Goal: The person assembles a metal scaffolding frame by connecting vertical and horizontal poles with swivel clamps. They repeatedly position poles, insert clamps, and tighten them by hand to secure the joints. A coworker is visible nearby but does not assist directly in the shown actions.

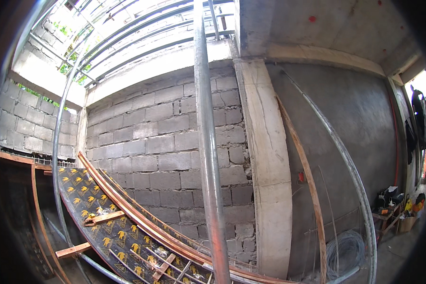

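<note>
Panel (pixel 104 229), dark-faced with repeated yellow marks, runs from the left toward the lower centre of the view. Long timber strips (pixel 120 202) lie along its wall side. One short timber piece (pixel 104 217) rests on the face, another (pixel 164 267) lies nearer the lower edge, and thin rods (pixel 184 271) lie near that lower end. The left hand and the right hand are out of view; whether either is open or gripping anything cannot be told. A steel pipe (pixel 204 118), reddish toward its lower part, stands upright in the foreground. Behind it are a block wall (pixel 161 123) and a concrete column (pixel 267 165). At right, a wooden board (pixel 304 163) leans by a grey wall (pixel 359 128), with a wire coil (pixel 345 251) low beside it.
</note>
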Tool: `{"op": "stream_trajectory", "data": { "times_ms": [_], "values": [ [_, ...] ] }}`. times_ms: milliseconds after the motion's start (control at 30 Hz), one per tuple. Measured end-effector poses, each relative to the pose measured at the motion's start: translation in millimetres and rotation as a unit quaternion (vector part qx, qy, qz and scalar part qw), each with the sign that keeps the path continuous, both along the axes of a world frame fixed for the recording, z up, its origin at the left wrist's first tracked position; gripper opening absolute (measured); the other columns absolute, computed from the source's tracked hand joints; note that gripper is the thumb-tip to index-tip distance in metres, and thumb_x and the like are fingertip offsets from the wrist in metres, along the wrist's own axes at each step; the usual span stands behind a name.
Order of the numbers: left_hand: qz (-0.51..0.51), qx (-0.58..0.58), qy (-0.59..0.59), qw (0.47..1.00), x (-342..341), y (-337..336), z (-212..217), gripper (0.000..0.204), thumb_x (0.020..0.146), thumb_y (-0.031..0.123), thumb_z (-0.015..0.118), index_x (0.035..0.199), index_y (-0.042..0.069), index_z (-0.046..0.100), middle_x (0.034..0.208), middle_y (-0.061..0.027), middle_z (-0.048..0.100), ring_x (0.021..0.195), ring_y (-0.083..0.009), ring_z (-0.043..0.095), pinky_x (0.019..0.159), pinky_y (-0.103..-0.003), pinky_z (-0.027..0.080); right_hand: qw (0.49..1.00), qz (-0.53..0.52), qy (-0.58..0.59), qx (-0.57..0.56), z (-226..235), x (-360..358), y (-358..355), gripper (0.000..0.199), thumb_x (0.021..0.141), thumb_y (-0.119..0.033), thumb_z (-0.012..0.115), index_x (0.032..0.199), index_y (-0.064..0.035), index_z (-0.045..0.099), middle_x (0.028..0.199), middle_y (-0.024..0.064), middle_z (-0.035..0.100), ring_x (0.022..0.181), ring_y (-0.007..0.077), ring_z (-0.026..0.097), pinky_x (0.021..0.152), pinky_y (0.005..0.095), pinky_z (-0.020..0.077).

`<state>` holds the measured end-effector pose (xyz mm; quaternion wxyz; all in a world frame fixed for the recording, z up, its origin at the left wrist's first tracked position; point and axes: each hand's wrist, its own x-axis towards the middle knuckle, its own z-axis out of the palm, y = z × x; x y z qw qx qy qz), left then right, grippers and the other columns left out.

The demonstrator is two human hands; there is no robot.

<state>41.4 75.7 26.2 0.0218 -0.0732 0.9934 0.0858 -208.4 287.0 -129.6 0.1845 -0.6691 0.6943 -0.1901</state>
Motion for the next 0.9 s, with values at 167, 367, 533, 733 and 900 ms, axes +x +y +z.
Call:
{"op": "stream_trajectory", "data": {
  "times_ms": [167, 367, 533, 733, 900],
  "values": [
    [0.009, 0.008, -0.01, 1.0, -2.4, 1.7, -5.3, 0.106, 0.072, 0.048, 0.084, 0.161, 0.017, 0.037, 0.114, -0.025, 0.054, 0.102, -0.0453, 0.058, 0.093, -0.054, 0.046, 1.0, -0.007, -0.013, 0.006, -12.1, 1.4, 9.2, 0.044, 0.087, -0.041, 0.071, 0.082, 0.0026, 0.072, 0.084, 0.0268, 0.07, 0.085, 0.0406, 0.071, 0.075, 0.0572, 0.0524],
    [0.021, 0.024, -0.025, 0.999, -0.3, -2.6, -13.8, 0.105, 0.074, 0.05, 0.083, 0.161, 0.017, 0.036, 0.11, -0.0245, 0.054, 0.098, -0.045, 0.059, 0.091, -0.053, 0.047, 0.999, -0.003, -0.031, 0.024, -65.2, -3.2, 2.4, 0.051, 0.088, -0.046, 0.073, 0.081, 0.0043, 0.072, 0.08, 0.0294, 0.069, 0.08, 0.0429, 0.072, 0.071, 0.0555, 0.0545],
    [0.024, 0.051, -0.044, 0.997, -0.7, -9.5, -31.9, 0.104, 0.075, 0.052, 0.082, 0.161, 0.017, 0.036, 0.107, -0.0241, 0.055, 0.095, -0.0448, 0.059, 0.09, -0.053, 0.048, 0.989, 0.102, -0.068, -0.08, -118.6, -15.9, -49.9, 0.035, 0.085, -0.033, 0.073, 0.075, 0.0007, 0.07, 0.075, 0.0256, 0.065, 0.071, 0.0378, 0.065, 0.065, 0.0502, 0.0504],
    [0.043, 0.064, -0.096, 0.992, 4.6, -22.5, -68.8, 0.103, 0.076, 0.054, 0.08, 0.161, 0.017, 0.035, 0.102, -0.0236, 0.055, 0.092, -0.0445, 0.06, 0.088, -0.053, 0.049, 0.964, 0.218, 0.145, 0.038, -162.4, 20.5, -14.3, 0.024, 0.092, -0.027, 0.059, 0.104, -0.0088, 0.07, 0.097, 0.0176, 0.071, 0.089, 0.0385, 0.071, 0.077, 0.0539, 0.0578],
    [0.022, 0.073, 0.035, 0.996, 11.8, -22.5, -95.9, 0.121, 0.062, 0.071, 0.083, 0.16, 0.017, 0.038, 0.135, -0.0409, 0.049, 0.116, -0.0531, 0.055, 0.098, -0.06, 0.043, 0.967, -0.027, -0.227, 0.114, -155.6, 66.2, -20.9, 0.036, 0.093, -0.034, 0.061, 0.093, 0.001, 0.07, 0.095, 0.0293, 0.069, 0.096, 0.0478, 0.069, 0.083, 0.0532, 0.0546]
  ]
}}
